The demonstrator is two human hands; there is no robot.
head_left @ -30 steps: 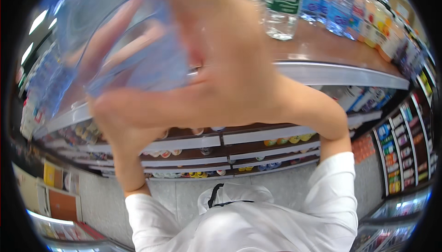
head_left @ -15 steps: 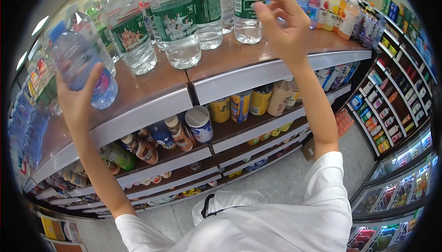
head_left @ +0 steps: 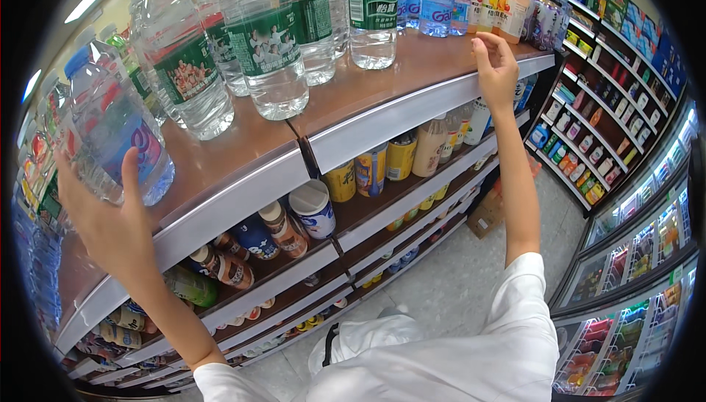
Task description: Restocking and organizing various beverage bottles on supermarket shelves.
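A clear water bottle with a blue cap and a blue-and-pink label [head_left: 147,141] stands at the left end of the brown shelf top. Around its near side is my left hand [head_left: 110,233], open, thumb and fingers spread; whether they still touch the bottle I cannot tell. Large clear water bottles with green labels [head_left: 266,48] stand in a group to its right. Over the shelf's front edge on the right, my right hand [head_left: 498,71] is raised, fingers loosely bent and apart, holding nothing visible. Juice bottles [head_left: 515,12] are just beyond it.
A pale edge strip [head_left: 397,119] fronts the shelf top [head_left: 353,101]. Lower shelves hold cans [head_left: 371,170], a white-and-blue tub [head_left: 312,207] and brown-labelled bottles [head_left: 283,229]. Glass-door coolers [head_left: 625,336] line the right side. A cardboard box [head_left: 487,214] sits on the floor.
The blue-capped bottle, tilted in my left hand before, now stands on the shelf top, and that hand has loosened. My right hand has moved right, away from the green-labelled bottles.
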